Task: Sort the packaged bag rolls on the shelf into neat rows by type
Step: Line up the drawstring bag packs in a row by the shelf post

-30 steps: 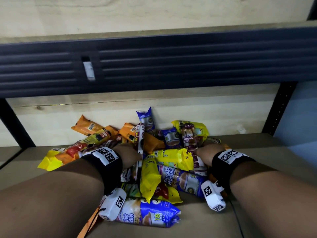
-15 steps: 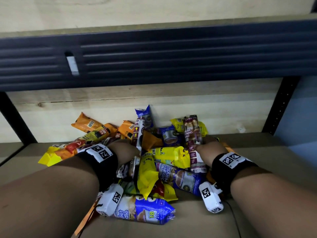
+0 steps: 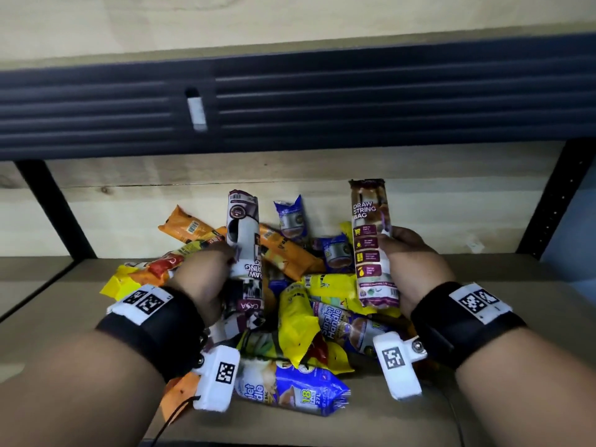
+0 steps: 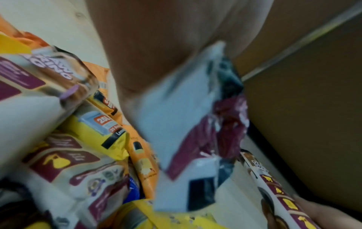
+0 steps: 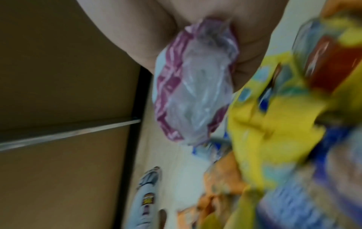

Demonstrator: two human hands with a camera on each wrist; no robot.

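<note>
Wooden shelf board point(image 3: 483, 411) with a pale back wall carries a loose heap of packaged bag rolls point(image 3: 300, 321) in orange, yellow, blue and maroon-and-white film, lying crossed over one another at the middle, none in rows yet. Above it runs the dark ribbed edge of the next shelf point(image 3: 354, 101). Your right hand point(image 3: 411, 269) holds a drawstring bag roll point(image 3: 371, 243) upright above the right side of the heap, fingers curled round its lower half from behind, thumb hidden. Your left hand point(image 3: 206, 279) grips a second drawstring bag roll point(image 3: 244, 233) of the same maroon-and-white kind, upright, label inverted, lower end among the packs; its fingers wrap the middle, though exactly how is hidden. Both wrist views are blurred and show only crinkled film at each palm. These rolls look light, with a firm core under glossy, slippery wrap that likely slides in a loose grip. Hold the middle of the roll body, not the crimped ends, which seem soft and would fold
</note>
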